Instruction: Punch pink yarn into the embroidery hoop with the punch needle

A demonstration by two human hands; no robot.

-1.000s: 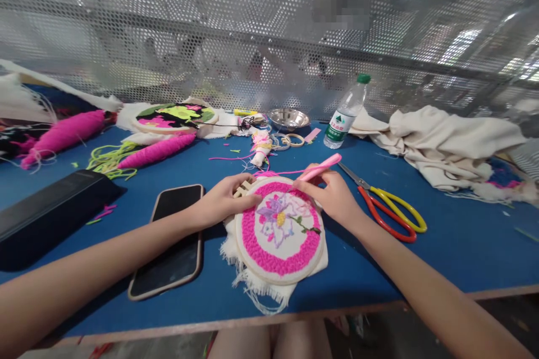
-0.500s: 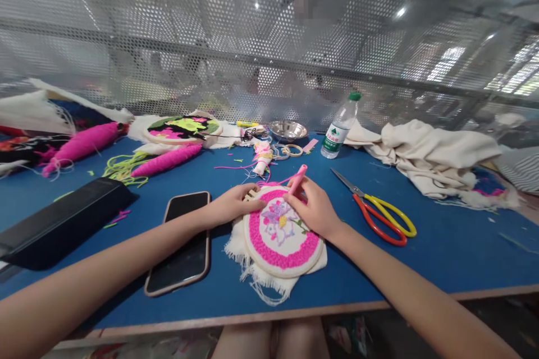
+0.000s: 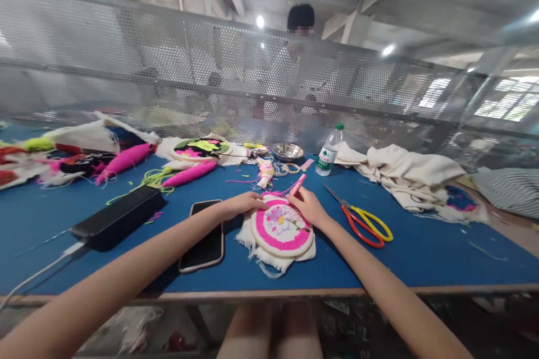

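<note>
An embroidery hoop (image 3: 278,245) lies on the blue table in front of me. Its white cloth carries a lilac flower inside a bright pink looped border, and frayed fabric sticks out below. My left hand (image 3: 244,203) grips the hoop's upper left edge, thumb on top. In my right hand (image 3: 310,207) is a pink punch needle (image 3: 298,183), tilted, its lower end at the upper right of the pink border; the tip is hidden by my fingers. Pink yarn (image 3: 275,193) runs behind the hoop. Under my left forearm lies a smartphone (image 3: 210,244). Scissors (image 3: 364,224) with red and yellow handles rest right of my right hand.
Left stands a black box (image 3: 122,217) with a white cable. Magenta yarn bundles (image 3: 191,173), another hoop (image 3: 202,148), a metal bowl (image 3: 287,151) and a water bottle (image 3: 328,154) line the back. Cream cloth (image 3: 400,174) is heaped right. Behind a perforated metal screen (image 3: 244,78) is a person.
My view has tilted up and shifted, so the table sits lower and more of the ceiling and the person behind the screen shows. Both hands keep their hold on hoop and punch needle.
</note>
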